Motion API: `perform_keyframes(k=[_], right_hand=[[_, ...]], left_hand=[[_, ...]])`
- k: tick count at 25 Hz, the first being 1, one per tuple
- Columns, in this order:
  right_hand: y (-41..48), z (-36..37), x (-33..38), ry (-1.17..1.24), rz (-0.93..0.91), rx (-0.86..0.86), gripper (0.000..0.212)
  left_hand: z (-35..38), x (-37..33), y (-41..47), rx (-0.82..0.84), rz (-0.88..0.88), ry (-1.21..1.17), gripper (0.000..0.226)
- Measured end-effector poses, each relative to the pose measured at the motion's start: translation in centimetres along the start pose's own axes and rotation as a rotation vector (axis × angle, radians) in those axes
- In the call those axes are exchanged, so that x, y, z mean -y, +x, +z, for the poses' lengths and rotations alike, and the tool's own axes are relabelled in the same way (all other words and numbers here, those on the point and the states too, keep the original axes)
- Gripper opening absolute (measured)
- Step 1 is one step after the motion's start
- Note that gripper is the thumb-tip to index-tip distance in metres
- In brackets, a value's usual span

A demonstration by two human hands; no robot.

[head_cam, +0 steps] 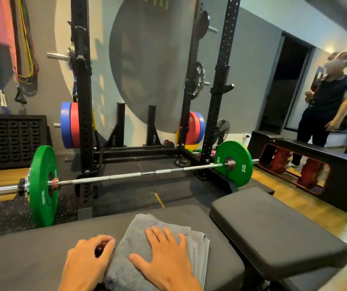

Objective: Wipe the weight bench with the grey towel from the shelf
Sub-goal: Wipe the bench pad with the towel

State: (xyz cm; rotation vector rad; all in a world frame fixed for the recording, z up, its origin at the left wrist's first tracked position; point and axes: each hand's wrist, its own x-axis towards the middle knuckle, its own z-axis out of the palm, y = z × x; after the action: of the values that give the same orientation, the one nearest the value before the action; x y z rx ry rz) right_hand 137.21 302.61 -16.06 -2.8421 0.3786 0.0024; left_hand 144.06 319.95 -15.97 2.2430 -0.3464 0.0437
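A folded grey towel (139,238) lies on the long black pad of the weight bench (31,259), near the pad's right end. My right hand (166,261) presses flat on top of the towel with fingers spread. My left hand (88,261) rests at the towel's left edge, fingers curled against the pad and the cloth. The bench's second, shorter pad (273,232) sits to the right, across a narrow gap.
A barbell (126,176) with green 10 kg plates (233,163) lies on the floor just beyond the bench. A black squat rack (84,101) stands behind it. A person in black (328,106) stands at the far right near a low black box (336,175).
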Motion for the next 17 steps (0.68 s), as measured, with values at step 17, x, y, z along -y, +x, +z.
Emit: perform_keyframes(k=[17], right_hand=[[-1.3, -2.6, -10.5, -0.112, 0.154, -0.168, 0.074]], left_hand=[[5.1, -2.8, 0.9, -0.010, -0.022, 0.161, 0.012]])
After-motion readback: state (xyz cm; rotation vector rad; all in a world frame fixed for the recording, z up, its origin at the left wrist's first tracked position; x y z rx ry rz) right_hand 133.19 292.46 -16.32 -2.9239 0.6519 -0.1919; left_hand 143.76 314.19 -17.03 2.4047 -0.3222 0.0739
